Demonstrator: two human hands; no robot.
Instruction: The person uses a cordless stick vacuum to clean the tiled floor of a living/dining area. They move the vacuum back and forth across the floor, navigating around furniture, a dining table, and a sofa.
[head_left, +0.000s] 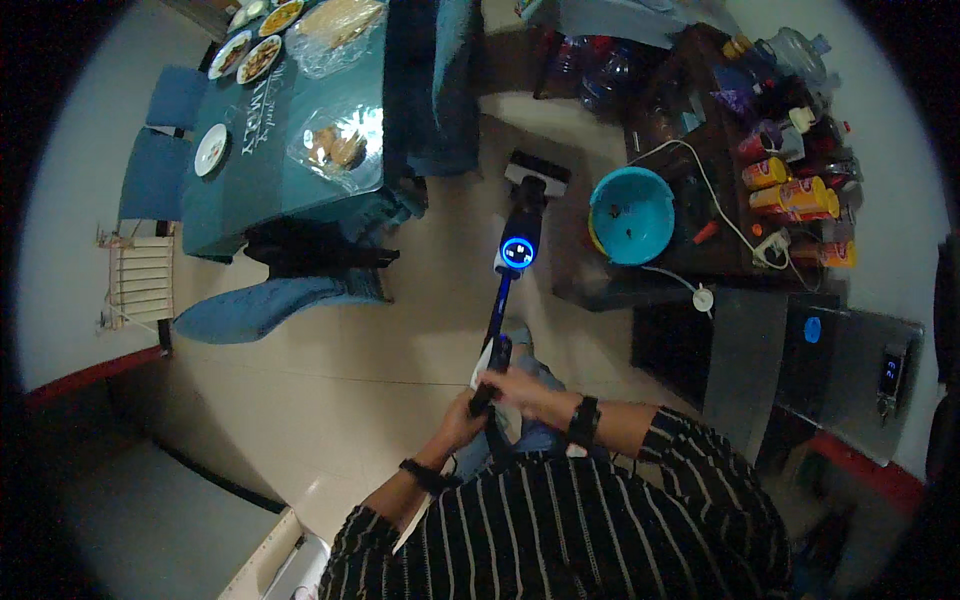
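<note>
A cordless floor cleaner (523, 225) with a glowing blue ring display reaches out ahead of me across the tiled floor (420, 330). Its wide floor head (537, 174) lies flat on the tiles, between the dining table and a blue basin. My right hand (521, 391) is wrapped around the dark handle near my body. Just below it, my left hand (459, 421) is also at the handle, its fingers partly hidden behind it. Both wrists wear black bands.
The dining table (217, 214), under a green cloth, bears plates of food and plastic-wrapped bread. A blue chair (262, 307) stands at its near end. To the right, the blue basin (637, 217) sits beside a dark cabinet (690, 247) with bottles, canisters and a white cable (709, 180).
</note>
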